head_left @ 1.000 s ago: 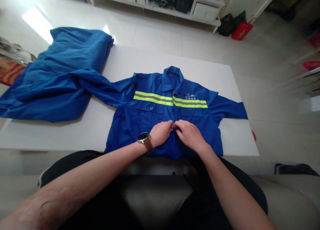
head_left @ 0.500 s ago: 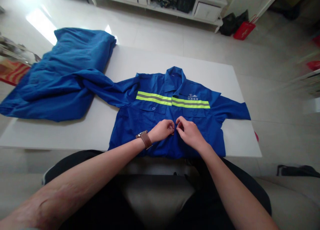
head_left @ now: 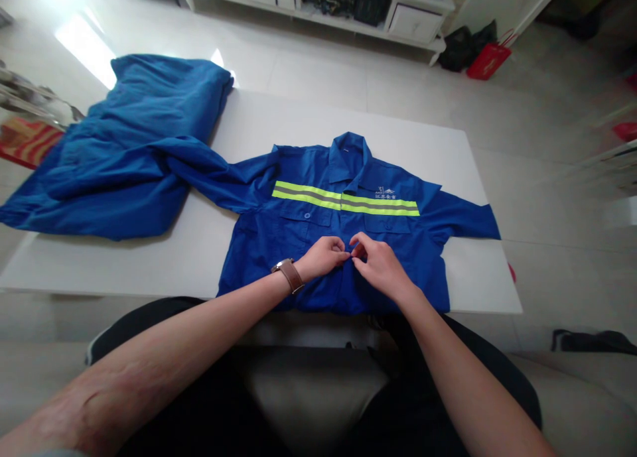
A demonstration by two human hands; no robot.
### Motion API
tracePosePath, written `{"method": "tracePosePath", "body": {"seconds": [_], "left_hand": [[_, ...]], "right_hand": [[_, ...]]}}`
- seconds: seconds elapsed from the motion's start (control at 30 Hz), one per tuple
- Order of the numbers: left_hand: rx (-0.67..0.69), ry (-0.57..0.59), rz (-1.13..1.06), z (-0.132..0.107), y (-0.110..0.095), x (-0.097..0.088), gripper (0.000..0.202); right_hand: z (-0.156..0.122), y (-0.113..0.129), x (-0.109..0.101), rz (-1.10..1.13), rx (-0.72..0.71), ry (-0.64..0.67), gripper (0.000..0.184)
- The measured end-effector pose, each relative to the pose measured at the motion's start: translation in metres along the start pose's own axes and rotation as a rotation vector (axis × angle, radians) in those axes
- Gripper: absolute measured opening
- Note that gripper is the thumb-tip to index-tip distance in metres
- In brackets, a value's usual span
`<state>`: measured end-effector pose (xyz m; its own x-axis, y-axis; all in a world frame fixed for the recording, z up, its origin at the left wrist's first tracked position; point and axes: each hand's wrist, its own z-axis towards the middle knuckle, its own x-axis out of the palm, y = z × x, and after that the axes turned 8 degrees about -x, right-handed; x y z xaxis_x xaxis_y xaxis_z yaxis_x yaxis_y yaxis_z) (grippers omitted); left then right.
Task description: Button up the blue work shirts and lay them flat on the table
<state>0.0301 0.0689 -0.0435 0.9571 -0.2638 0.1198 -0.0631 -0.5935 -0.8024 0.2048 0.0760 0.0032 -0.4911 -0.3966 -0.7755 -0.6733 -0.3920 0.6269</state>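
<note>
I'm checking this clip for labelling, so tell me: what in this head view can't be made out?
- The spot on the blue work shirt front where the left hand and right hand pinch: the fingers cover it.
- The shirt's chest logo: too small to read.
- The second blue garment: bunched and cut off at the left edge.
- Items on the white shelf unit: dark, cut off at the top.

1 view only, from a camera worn on the person's head; it looks forward and steeply down over both forearms onto the white table (head_left: pixel 348 122); the blue shirt (head_left: pixel 388 251) lies near, at frame centre; the floor and a white cabinet (head_left: pixel 413 22) show well beyond, along the top edge
</note>
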Motion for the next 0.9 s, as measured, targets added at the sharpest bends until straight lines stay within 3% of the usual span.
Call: {"method": "tracePosePath", "body": {"seconds": [0.13, 0.3, 0.6, 0.67, 0.77, 0.9], "left_hand": [[-0.057, -0.008, -0.121, -0.002, -0.004, 0.003, 0.015], [-0.032, -0.006, -0.115, -0.003, -0.005, 0.004, 0.017], [0.011, 0.064, -0.094, -0.004, -0.007, 0.002, 0.025], [0.037, 0.056, -0.032, -0.003, -0.009, 0.002, 0.025], [0.156, -0.06, 0.139, -0.002, -0.01, 0.0, 0.023], [0.28, -0.137, 0.333, -0.006, -0.011, -0.002, 0.015]], "right_hand": [[0.001, 0.0, 0.0, -0.032, -0.001, 0.002, 0.028], [0.001, 0.0, 0.0, 0.001, 0.005, -0.026, 0.021], [0.004, -0.006, 0.005, 0.241, 0.133, -0.142, 0.018], [0.006, -0.007, 0.007, 0.279, 0.145, -0.146, 0.015], [0.008, -0.009, 0.009, 0.299, 0.154, -0.131, 0.009], [0.01, -0.009, 0.008, 0.208, 0.187, -0.087, 0.008]]}}
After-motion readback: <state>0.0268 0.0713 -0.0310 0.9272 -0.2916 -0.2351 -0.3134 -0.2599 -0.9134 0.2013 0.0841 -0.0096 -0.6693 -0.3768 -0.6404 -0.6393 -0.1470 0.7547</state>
